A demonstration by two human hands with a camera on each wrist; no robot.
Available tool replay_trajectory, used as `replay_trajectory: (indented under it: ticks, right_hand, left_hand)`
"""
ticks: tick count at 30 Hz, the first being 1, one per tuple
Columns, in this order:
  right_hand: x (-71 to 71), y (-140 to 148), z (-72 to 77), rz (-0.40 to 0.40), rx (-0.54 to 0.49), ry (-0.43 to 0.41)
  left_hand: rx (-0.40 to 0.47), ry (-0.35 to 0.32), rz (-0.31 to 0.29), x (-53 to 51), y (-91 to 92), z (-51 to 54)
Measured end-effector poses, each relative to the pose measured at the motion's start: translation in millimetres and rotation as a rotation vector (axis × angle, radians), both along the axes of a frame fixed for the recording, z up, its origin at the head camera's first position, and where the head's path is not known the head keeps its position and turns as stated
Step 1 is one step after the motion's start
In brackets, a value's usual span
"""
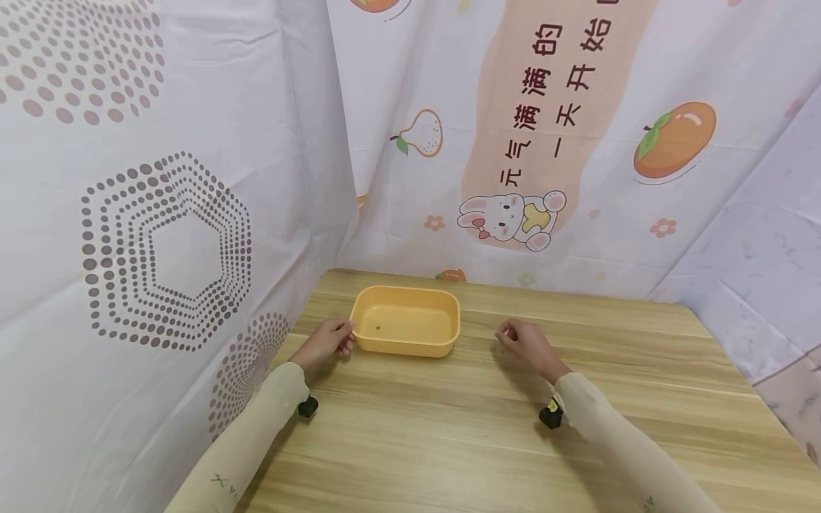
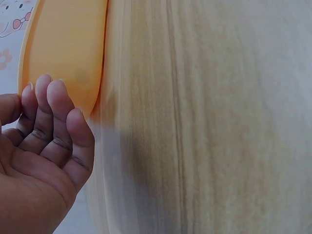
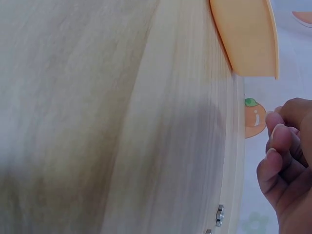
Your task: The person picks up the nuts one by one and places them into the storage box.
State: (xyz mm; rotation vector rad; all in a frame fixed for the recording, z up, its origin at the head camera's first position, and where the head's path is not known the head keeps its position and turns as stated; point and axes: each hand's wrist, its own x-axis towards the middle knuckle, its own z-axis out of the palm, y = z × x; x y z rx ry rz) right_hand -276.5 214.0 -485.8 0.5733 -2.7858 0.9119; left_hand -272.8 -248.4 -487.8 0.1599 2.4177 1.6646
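Note:
A yellow rectangular container [image 1: 405, 349] stands upright at the table's far left, with a small dark mark on its inner floor. My left hand [image 1: 326, 343] pinches its left end between thumb and fingertips; the left wrist view shows the hand [image 2: 46, 146] with its other fingers bent beside the container's end [image 2: 68, 44]. To the right of the container, apart from it, my right hand [image 1: 529, 348] hovers over the table. In the right wrist view its fingers [image 3: 273, 165] are loosely curled and nothing shows in them; the container [image 3: 248, 39] appears above.
The wood-grain table [image 1: 436, 442] reaches to a printed cloth [image 1: 410, 199] behind. A dotted white curtain [image 1: 269, 178] hangs along the left and another cloth [image 1: 770, 263] along the right. Small metallic pieces [image 3: 220, 215] show at the bottom of the right wrist view.

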Motion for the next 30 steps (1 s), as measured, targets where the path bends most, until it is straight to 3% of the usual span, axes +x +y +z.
replay_trajectory:
  ticks: [18, 30]
  right_hand:
    - [-1.8, -14.4, 2.4, 0.014, -0.024, -0.041]
    - [-2.9, -26.3, 4.8, 0.008, -0.014, -0.046]
  left_hand:
    - [0.008, -0.015, 0.000, 3.6, 2.0, 3.5]
    - [-0.005, -0.011, 0.012, -0.2, 0.5, 0.2]
